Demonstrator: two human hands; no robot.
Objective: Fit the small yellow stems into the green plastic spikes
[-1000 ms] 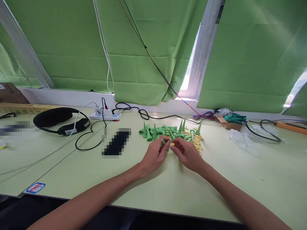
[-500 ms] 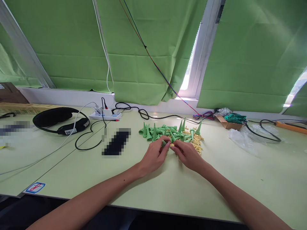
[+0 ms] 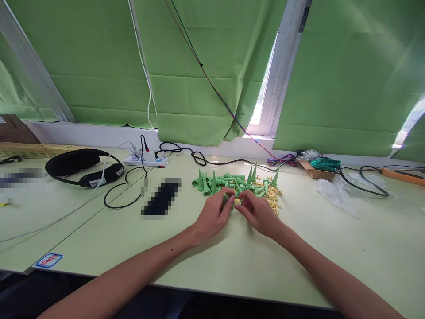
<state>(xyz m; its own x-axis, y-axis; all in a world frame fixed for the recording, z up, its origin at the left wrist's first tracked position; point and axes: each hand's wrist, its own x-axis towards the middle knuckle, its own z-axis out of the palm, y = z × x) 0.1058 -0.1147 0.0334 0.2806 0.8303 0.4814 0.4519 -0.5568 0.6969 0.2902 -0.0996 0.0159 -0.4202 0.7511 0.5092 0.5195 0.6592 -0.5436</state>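
Where the two bare hands meet in the head view, just on the near side of the pile, a small, pale-yellow, stubby piece [image 3: 237, 201] sits in the narrow space between the fingertips. Its long axis, as far as it shows, runs roughly sideways, from one hand toward the other, so it lies to the right of the left fingers and to the left of the right ones; both hands are so close that I cannot call either clearly nearer. The left hand [image 3: 213, 213] has its fingers closed around a green, smooth, plastic-looking piece [image 3: 226, 198] (mostly hidden by the fingers, so its long axis cannot be read). The right hand [image 3: 261, 214] has thumb and forefinger drawn narrow at the yellow piece's right end, though whether they grip it or only stand beside it I cannot tell. Directly beyond the hands, a heap of green, hollow, tapered plastic cones [image 3: 214, 182] spreads over the pale, smooth worktop [image 3: 299, 261], several cones standing point-up and others lying on their sides. Small, slim, yellow pieces [image 3: 275, 200] are scattered at the heap's right side, nearer the right hand. Well to the left lies a black, curved headset [image 3: 71, 163].
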